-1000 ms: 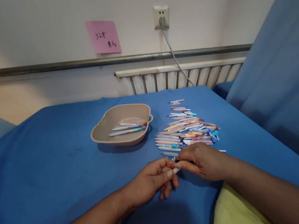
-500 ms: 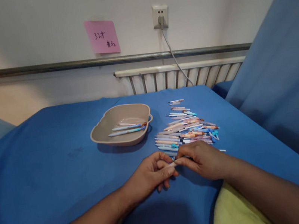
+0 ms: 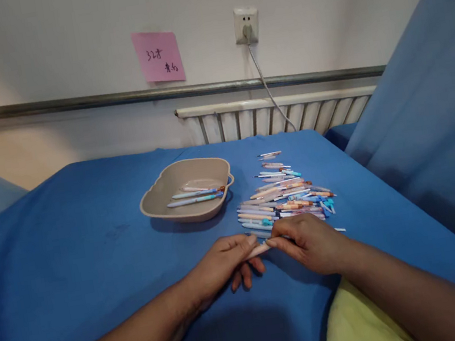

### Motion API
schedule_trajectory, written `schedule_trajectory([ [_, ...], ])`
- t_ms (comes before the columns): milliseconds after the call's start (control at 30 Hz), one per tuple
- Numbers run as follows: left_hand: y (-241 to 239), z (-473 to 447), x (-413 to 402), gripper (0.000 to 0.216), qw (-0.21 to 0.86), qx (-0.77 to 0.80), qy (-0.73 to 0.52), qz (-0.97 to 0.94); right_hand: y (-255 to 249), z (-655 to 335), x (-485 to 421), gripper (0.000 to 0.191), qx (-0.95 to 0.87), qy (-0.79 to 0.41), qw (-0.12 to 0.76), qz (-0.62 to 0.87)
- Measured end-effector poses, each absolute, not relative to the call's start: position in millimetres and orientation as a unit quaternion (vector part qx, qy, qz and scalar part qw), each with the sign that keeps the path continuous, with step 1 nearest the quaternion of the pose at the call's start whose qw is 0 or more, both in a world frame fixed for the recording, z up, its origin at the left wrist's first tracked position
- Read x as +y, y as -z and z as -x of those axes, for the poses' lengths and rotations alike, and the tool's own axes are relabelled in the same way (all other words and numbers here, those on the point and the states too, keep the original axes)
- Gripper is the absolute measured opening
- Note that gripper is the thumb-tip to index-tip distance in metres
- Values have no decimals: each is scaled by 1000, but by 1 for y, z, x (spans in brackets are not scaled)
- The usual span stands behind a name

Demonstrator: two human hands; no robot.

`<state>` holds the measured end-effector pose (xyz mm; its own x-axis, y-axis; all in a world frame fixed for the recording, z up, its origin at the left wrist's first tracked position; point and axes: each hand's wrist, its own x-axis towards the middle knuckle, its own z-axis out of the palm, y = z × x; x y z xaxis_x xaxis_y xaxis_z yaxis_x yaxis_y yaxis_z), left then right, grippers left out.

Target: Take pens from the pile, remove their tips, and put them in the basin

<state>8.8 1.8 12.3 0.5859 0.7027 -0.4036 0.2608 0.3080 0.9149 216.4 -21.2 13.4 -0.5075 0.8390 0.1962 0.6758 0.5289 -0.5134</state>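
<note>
Between my two hands is a pale, light-coloured pen piece point(image 3: 259, 249), slim and tilted slightly up to the right. My left hand point(image 3: 228, 259) pinches its left end with the thumb on top, the lower fingers loosely spread beneath. The thumb and fingers of my right hand point(image 3: 308, 241) close on its right end, mostly covering it. Just beyond my hands lies a spread of pens and pen parts point(image 3: 282, 202) in white, peach, grey and blue. To the left of that spread stands a beige basin point(image 3: 160, 211) holding several pens point(image 3: 195, 200).
Blue cloth point(image 3: 73, 264) covers the bed-like surface. Something yellow-green point(image 3: 359, 322) lies under my right forearm. Behind are a metal rail point(image 3: 91, 101), a white barred frame point(image 3: 234, 106), a plugged-in cord point(image 3: 269, 92) and a pink note point(image 3: 158, 56). A blue curtain point(image 3: 416, 54) hangs at right.
My left hand has shifted slightly left along the pen piece, so more of it shows between my hands. My right hand keeps its grip; the basin and the pens lie as before.
</note>
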Motion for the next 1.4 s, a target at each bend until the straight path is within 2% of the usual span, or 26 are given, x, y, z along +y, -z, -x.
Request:
schedule_trajectory([
  [100, -12, -8, 2, 44, 677, 429, -134, -583, -15, -216, -23, 24, -849, -203, 216, 436],
  [300, -6, -10, -2, 34, 659, 434, -178, -588, -18, -214, -24, 23, -839, -231, 213, 444],
  [400, -6, -10, -1, 33, 666, 429, -182, -583, -19, -215, -23, 20, -818, -260, 240, 453],
  [500, -8, -8, 2, 34, 691, 421, -198, -554, -15, -217, -20, 14, -743, -375, 322, 451],
  [600, -7, -6, 2, 35, 725, 397, -214, -521, -10, -215, -17, 29, -624, -542, 396, 401],
  [700, -5, -6, 0, 35, 751, 363, -204, -513, -8, -209, -15, 32, -568, -614, 417, 356],
  [900, -2, -9, -6, 32, 746, 331, -200, -542, -12, -201, -20, 29, -578, -592, 435, 355],
  [1133, -4, -11, -10, 27, 740, 321, -253, -534, -18, -202, -27, 18, -681, -467, 411, 387],
  [1233, -5, -9, -10, 26, 744, 304, -240, -545, -18, -201, -28, 17, -675, -493, 413, 361],
  [1400, -9, -6, -7, 32, 759, 298, -193, -545, -17, -200, -22, 28, -605, -568, 442, 342],
])
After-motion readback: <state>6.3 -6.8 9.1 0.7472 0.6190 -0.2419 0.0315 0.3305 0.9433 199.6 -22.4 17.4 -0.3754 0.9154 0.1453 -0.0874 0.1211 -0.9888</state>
